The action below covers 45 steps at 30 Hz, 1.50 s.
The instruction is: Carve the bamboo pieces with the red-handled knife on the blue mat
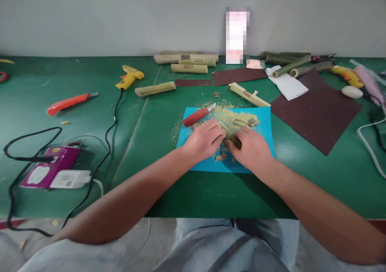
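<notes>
– Surface and background?
– Green worktop (157, 199), with a grey wall (120, 19) behind its back edge. Cut bamboo pieces (189, 68) lie along that edge. A blue sheet (208, 166) lies midway along the worktop, crosswise to the front edge. Shavings (238, 116) cover its far edge; a red-handled knife (196, 117) occupies its far left corner.
– Which parts cannot be read?
– Both side ends of the worktop run out of view, as does a red object (3, 77) at the left. Fingers cover parts of the bamboo tube (231, 137); several fingertips are hidden. Contact between tube and sheet cannot be confirmed.
– Grip and workpiece position?
– Tube: aslant, over the middle of the blue sheet. Left hand (205, 139): fingers curled narrowly, holding the far left end. Right hand (251, 146): thumb and fingers closed around the near right end.
</notes>
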Motion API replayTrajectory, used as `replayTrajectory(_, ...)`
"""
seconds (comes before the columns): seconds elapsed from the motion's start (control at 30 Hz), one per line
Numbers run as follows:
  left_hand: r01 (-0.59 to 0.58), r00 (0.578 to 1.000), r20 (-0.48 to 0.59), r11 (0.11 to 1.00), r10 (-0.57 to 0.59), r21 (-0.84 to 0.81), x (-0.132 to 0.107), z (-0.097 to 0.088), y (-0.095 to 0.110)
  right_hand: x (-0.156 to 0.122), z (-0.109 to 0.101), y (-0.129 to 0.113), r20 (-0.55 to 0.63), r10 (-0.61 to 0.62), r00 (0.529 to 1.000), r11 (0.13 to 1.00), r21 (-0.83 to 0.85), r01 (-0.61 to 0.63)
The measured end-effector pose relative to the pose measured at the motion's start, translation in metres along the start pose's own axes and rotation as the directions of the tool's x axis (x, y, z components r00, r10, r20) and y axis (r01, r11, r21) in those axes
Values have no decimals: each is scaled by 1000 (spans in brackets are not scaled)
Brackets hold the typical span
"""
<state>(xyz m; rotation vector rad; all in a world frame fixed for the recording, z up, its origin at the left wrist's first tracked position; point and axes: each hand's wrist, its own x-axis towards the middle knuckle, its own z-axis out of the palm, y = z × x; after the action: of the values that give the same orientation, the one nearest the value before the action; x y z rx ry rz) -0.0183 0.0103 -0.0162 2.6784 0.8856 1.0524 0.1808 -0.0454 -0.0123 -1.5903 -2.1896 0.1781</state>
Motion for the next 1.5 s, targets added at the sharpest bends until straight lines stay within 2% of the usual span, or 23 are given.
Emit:
replayTrajectory(0.1, 21, 999, -33, 1000, -20, 20, 1, 0, 0, 0, 0, 0, 1, 7, 1000, 1000, 5, -7)
replayTrajectory(0.23, 3, 1000, 0, 1000, -3, 13, 1, -1, 0, 0, 0, -1, 5, 2, 1000, 1000, 2, -2)
replayTrajectory(0.33, 38, 999, -27, 999, -37, 7, 0, -1, 0, 0, 0, -1, 6, 9, 1000, 1000, 10, -9)
replayTrajectory(0.47, 29, 999, 15, 999, -29, -21, 0, -1, 1, 1, 0, 0, 14, 4, 1000, 1000, 17, -5)
replayTrajectory(0.57, 47, 999, -18, 999, -47, -10, 1, -1, 1, 1, -1, 0, 20, 13, 1000, 1000, 16, -13)
replayTrajectory(0.7, 5, 1000, 24, 1000, -5, 7, 0, -1, -1, 1, -1, -2, 27, 8, 1000, 1000, 19, -8)
replayTrajectory(0.83, 16, 1000, -23, 1000, -16, 17, -1, 0, -1, 2, -1, -1, 26, 17, 1000, 1000, 16, -17)
replayTrajectory(0.93, 7, 1000, 18, 1000, -7, 11, -2, 0, -1, 2, -1, 1, 29, 17, 999, 1000, 23, -17)
replayTrajectory(1.13, 57, 996, -73, 998, -56, 19, -2, -1, -8, 4, -1, 2, 32, 49, 998, 998, 27, -50)
replayTrajectory(1.3, 4, 1000, 21, 1000, -4, -17, -3, 1, -6, 4, 0, 2, 43, 58, 997, 996, 59, -61)
replayTrajectory(1.43, 39, 998, -48, 999, -39, 0, -2, 1, -8, 4, -2, 0, 51, 74, 996, 996, 45, -76)
replayTrajectory(1.5, 21, 1000, -6, 1000, -21, -4, -2, 1, -8, 4, -3, -1, 50, 57, 997, 998, 29, -58)
